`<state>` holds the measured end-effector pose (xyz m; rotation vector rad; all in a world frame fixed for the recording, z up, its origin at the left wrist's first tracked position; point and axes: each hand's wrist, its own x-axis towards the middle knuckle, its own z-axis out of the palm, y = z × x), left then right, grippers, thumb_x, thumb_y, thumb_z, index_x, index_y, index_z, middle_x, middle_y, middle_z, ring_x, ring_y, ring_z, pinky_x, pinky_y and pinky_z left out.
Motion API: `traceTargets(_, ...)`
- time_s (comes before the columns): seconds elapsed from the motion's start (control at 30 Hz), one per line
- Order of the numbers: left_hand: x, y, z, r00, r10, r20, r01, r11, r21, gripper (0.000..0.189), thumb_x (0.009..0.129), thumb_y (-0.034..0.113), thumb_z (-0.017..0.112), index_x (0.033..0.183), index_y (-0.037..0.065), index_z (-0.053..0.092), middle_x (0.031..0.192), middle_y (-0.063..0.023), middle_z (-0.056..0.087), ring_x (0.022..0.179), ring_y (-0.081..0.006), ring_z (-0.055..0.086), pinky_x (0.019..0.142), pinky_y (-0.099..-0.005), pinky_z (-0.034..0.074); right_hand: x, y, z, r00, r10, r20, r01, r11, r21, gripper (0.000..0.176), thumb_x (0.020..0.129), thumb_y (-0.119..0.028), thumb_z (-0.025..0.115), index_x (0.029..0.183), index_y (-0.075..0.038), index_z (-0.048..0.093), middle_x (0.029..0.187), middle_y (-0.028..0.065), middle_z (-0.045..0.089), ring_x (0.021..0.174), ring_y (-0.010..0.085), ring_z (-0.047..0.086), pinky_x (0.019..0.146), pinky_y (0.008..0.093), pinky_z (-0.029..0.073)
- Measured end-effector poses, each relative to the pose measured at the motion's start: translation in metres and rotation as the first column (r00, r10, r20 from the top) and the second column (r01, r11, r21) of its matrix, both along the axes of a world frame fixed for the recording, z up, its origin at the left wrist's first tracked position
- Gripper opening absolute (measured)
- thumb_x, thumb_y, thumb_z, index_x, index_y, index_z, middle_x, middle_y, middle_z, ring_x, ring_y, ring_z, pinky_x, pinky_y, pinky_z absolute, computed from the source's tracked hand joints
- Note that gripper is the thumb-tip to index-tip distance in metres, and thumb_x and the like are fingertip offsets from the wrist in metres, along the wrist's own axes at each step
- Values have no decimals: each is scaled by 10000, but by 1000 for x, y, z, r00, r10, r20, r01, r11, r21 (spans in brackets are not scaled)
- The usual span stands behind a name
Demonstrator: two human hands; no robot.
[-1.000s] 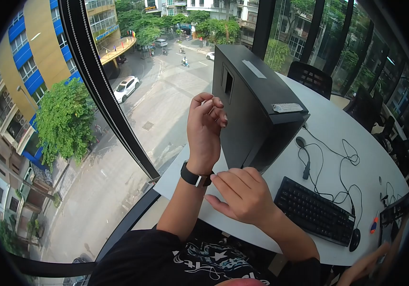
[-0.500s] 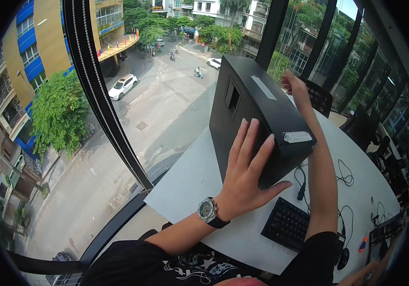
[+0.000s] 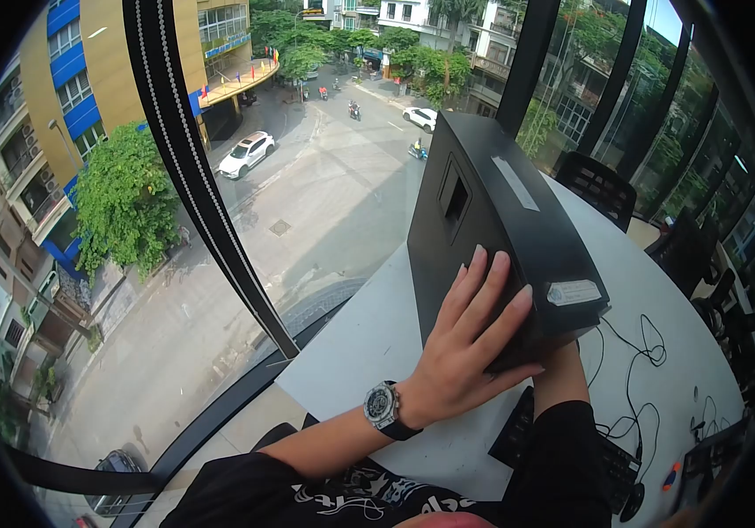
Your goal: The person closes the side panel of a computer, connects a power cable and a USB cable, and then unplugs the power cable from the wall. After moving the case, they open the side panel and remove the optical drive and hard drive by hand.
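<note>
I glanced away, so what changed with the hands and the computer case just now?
The left hand went from raised and pinched to flat on the side of the computer case. The right hand left the left wrist, reached over the case, and now is hidden beneath its near end; only the forearm shows. The case stays on the table.

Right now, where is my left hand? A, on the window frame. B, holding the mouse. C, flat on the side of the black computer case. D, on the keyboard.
C: the left hand lies open, fingers spread, against the side of the black computer case, which stands on the white table.
</note>
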<state>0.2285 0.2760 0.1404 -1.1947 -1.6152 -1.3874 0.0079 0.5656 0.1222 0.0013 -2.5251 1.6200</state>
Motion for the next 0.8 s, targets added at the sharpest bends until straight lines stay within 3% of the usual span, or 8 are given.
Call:
traceTargets(0.17,-17,-33,2,997,-63,-36,63,998,-20,1230,656,348,988,1626,91,276,1656,-317,236,1523,-463,306,1199,-520,333,28,-23,-8,999,28,-38,-25,997,72,579,1032,-502,563,1327,-7,616,1219,102,655,1051,193,621,932,321,506)
traceTargets(0.27,-36,-67,2,946,-295,132,304,951,-52,1386,594,297,1027,1659,115,159,1686,-295,170,1560,-402,240,1245,-480,255,42,-33,-21,998,31,-59,-24,993,112,574,1034,-495,563,1333,-7,611,1224,103,653,1057,195,622,937,323,507)
traceTargets(0.43,-30,-76,-8,868,-424,258,420,905,73,1228,679,299,978,1642,114,241,1688,-212,254,1544,-380,301,1237,-458,293,41,-33,-23,997,45,-57,-36,988,153,567,1038,-483,561,1343,-7,603,1234,106,650,1066,199,624,946,326,510)
traceTargets(0.53,-1,-79,-17,862,-317,396,337,941,19,1167,744,223,936,1638,61,203,1663,-251,274,1522,-406,331,1230,-462,297,39,-26,-20,998,51,-47,-43,986,161,563,1040,-476,561,1349,-6,598,1240,107,648,1072,202,625,951,328,512)
traceTargets(0.6,25,-72,-29,926,-103,363,86,994,62,1290,758,125,909,1623,-36,-34,1595,-264,302,1468,-379,374,1209,-445,293,36,-21,-17,997,58,-43,-50,985,166,561,1042,-472,560,1353,-6,594,1244,108,647,1075,203,625,954,330,513)
traceTargets(0.63,35,-67,-23,925,-103,365,86,994,62,1290,758,125,909,1623,-36,-34,1595,-264,302,1468,-379,374,1209,-445,293,35,-19,-17,997,60,-42,-52,984,168,559,1043,-469,560,1354,-6,593,1246,108,646,1077,204,625,956,330,514)
traceTargets(0.73,46,-46,-21,948,107,299,-112,994,-2,1393,717,284,943,1590,-87,-78,1618,-287,119,1504,-367,248,1202,-465,255,34,-21,-24,996,70,-48,-60,983,176,556,1045,-462,559,1360,-6,588,1252,110,645,1083,206,626,961,332,516)
traceTargets(0.8,47,-36,-22,935,202,291,-214,977,11,1370,709,341,944,1592,-86,-12,1584,-313,213,1463,-408,302,1180,-482,288,36,-26,-32,995,80,-57,-68,979,194,553,1046,-457,559,1364,-6,584,1256,111,643,1087,208,627,964,334,517)
